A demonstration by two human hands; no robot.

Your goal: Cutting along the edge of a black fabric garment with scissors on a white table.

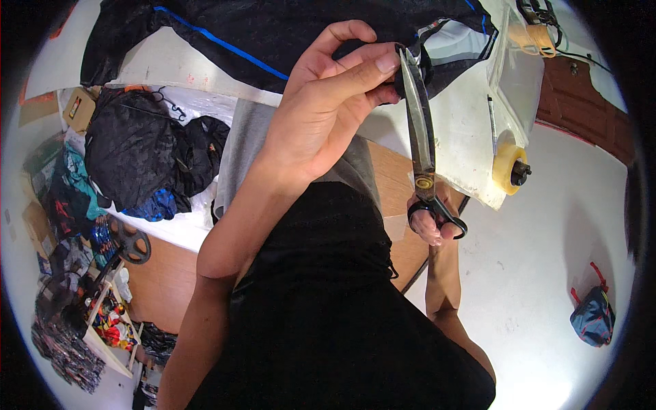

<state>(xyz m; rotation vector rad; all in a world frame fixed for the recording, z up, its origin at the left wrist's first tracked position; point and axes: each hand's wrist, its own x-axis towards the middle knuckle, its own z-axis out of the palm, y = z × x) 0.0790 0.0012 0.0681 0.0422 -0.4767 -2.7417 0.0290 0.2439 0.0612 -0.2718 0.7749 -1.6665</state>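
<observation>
1. One pinch, thumb to forefinger, by the left hand (324, 102) on a dark edge of the black garment (273, 34).
2. Grasping scissors (424, 183) in the right hand (429, 227), nearer than the left, fingers through the black handles (461, 231).
3. Tips of the blades (418, 102) just beside the left thumb; cannot tell whether touching cloth.
4. Blue stripe (225, 44) on the garment, spread over the far side of the white table (461, 147).
5. Tape roll (506, 168) at the table's right edge.
6. Heap of black cloth (143, 147) on the left; blue bag (592, 318) on the right floor (506, 294).

One pair scissors (423, 147), one yellow roll (504, 169), one red-strapped bag (593, 319)
</observation>
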